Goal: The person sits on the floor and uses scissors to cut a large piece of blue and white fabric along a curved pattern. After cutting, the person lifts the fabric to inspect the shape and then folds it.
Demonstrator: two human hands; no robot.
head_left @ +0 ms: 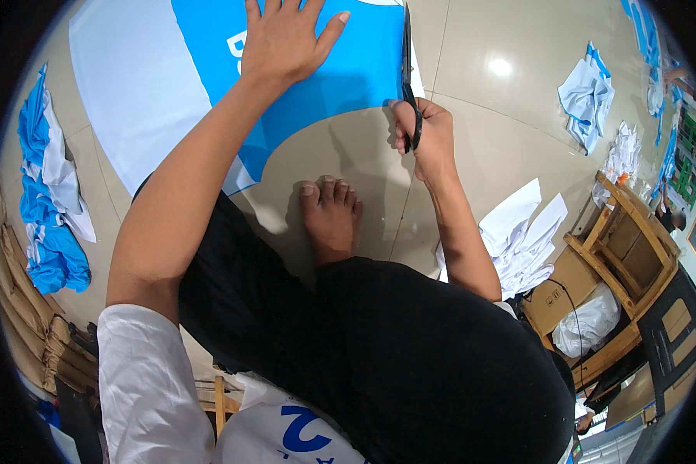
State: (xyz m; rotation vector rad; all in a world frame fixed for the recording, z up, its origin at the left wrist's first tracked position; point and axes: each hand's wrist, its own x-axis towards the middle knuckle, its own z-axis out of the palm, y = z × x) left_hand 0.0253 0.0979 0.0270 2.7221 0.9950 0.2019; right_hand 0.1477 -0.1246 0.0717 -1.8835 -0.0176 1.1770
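Pic's brt w/ glare on floor (pixel 500 68), upper rt; soft shadows; edges bend.

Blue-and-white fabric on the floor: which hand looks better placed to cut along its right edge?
Likely the right hand: it grips the black scissors, whose blades lie along that edge. The left hand lies flat on the fabric without a tool.
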